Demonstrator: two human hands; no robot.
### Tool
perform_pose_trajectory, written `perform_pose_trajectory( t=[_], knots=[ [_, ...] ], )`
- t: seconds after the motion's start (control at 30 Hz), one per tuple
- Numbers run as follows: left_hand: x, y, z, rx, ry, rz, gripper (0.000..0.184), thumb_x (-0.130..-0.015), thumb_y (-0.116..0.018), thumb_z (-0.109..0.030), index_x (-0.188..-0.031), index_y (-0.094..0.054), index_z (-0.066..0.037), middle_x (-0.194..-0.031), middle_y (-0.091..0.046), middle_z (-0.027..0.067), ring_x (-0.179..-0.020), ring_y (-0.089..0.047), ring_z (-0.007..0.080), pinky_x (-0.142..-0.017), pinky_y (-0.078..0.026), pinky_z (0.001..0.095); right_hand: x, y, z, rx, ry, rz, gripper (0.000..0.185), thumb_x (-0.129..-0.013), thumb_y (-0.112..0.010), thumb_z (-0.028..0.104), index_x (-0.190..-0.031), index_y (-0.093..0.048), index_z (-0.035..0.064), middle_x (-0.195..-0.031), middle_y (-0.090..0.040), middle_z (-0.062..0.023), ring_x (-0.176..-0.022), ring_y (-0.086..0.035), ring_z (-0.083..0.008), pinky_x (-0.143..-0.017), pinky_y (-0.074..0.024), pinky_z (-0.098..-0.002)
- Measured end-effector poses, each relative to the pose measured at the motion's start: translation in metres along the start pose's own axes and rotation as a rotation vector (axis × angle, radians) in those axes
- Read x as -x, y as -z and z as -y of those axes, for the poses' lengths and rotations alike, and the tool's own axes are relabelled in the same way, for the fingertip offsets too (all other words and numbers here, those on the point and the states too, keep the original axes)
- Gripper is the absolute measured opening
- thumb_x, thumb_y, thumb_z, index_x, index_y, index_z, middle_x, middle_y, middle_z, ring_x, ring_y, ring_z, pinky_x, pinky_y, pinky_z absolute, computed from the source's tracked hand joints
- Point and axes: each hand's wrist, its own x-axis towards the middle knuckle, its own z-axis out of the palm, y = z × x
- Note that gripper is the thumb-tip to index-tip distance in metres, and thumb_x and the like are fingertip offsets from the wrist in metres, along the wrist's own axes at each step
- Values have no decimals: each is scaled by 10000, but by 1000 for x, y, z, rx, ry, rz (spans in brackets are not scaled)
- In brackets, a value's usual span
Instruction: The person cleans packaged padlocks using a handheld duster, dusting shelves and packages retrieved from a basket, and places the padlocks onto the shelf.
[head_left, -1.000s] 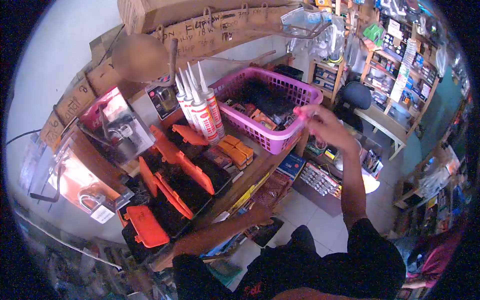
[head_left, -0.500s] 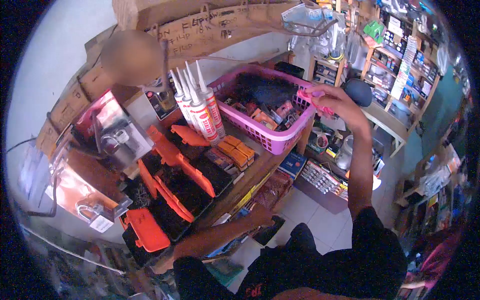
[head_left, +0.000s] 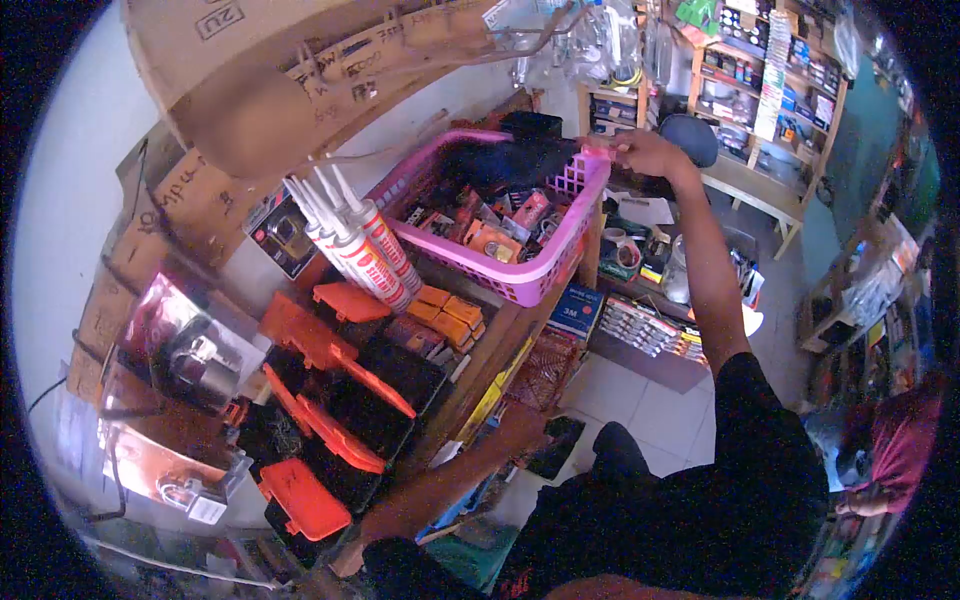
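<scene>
Head view — touching the pink basket (head_left: 522,270) at its far-right corner with the right hand (head_left: 648,155), fingers bunched, pinch unclear. Sitting upright, long axis left to right, dipping rightward — on the wooden counter (head_left: 487,372), beside sealant tubes (head_left: 365,255). Below, left hand (head_left: 524,428), fingers too blurred to tell. Beyond, shelves (head_left: 727,95), tiled floor (head_left: 645,402).

A pale wall (head_left: 85,170) stands behind a wooden counter (head_left: 462,400), with handwritten cardboard (head_left: 165,195) along it. Light square tiles (head_left: 645,415) cover the floor. Beyond, wooden shelves (head_left: 698,85) packed with small goods rise behind a low bench (head_left: 752,190), near a dark chair (head_left: 688,140). A teal wall (head_left: 845,165) lies to the right. The light is cool and uneven, the far edges dim.
</scene>
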Motion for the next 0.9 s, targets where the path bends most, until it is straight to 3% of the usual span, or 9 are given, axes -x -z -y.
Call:
perform_pose_trajectory(
  t=[0.07, 0.17, 0.27, 0.37, 0.47, 0.6, 0.7, 0.8, 0.9],
  knots=[
    [2, -5, 0, 23, 6, 65, 612, -744, -612, -566, -1196, -524, -163, -749, -663, 125, -678, -651, 311, -613, -507, 461, 9, -3, 9, 28, 78, 14, 379, -760, -639, 241, -1100, -626, 76, -1043, -641, -161, -989, -603, -326, -892, -457, -429],
    [3, -12, 0, 44, 9, 106, 594, -752, -591, -580, -1146, -536, -139, -739, -658, 124, -661, -646, 311, -598, -499, 464, -12, -29, -19, 193, 197, -316, 410, -766, -672, 274, -1131, -607, 98, -1080, -618, -176, -1042, -565, -350, -913, -441, -431],
    [6, -13, 2, 72, 21, 121, 585, -760, -570, -594, -1096, -549, -114, -729, -653, 123, -644, -641, 311, -584, -492, 467, -13, -33, 44, 120, 315, -355, 399, -811, -652, 290, -1153, -580, 96, -1093, -613, -139, -1029, -573, -290, -886, -450, -377],
    [4, -14, 1, 91, 42, 137, 587, -769, -549, -608, -1045, -561, -90, -719, -649, 122, -627, -636, 311, -569, -484, 470, -38, -62, 68, -158, 494, 220, 527, -750, -713, 305, -1209, -543, 110, -1164, -571, -143, -1075, -539, -282, -908, -434, -384],
    [9, 2, -7, 23, 46, 82, 614, -780, -489, -652, -943, -583, -67, -699, -636, 127, -617, -631, 313, -553, -473, 471, -57, -83, 72, -90, 337, 628, 645, -675, -777, 342, -1223, -528, 111, -1137, -568, -141, -1076, -528, -282, -896, -437, -394],
    [10, -36, 15, 244, -131, -122, 641, -788, -440, -682, -811, -579, -57, -672, -614, 147, -633, -630, 328, -551, -467, 478, -90, -98, 57, 135, 447, 740, 703, -621, -804, 329, -1242, -515, 170, -1149, -551, -136, -1059, -534, -300, -876, -448, -392],
    [8, -21, 0, 155, -97, -64, 619, -795, -449, -668, -782, -574, -61, -670, -609, 149, -652, -630, 343, -553, -467, 487, -86, -85, 71, 257, 454, 663, 607, -611, -799, 294, -1156, -583, 136, -1032, -608, -143, -928, -592, -287, -787, -483, -392],
    [14, 7, -5, 147, -127, -42, 589, -811, -467, -637, -799, -590, -60, -674, -610, 147, -666, -630, 358, -557, -468, 498, -75, -77, 90, 447, 330, 764, 499, -587, -801, 262, -1024, -644, 79, -851, -645, -149, -773, -620, -271, -676, -495, -391],
    [12, 8, -4, 117, -91, 16, 574, -833, -470, -612, -873, -601, -55, -692, -615, 158, -681, -629, 366, -573, -473, 504, -77, -77, 79, 311, 536, 702, 429, -576, -788, 256, -932, -665, 50, -724, -637, -157, -653, -611, -271, -601, -483, -397]
  ],
)
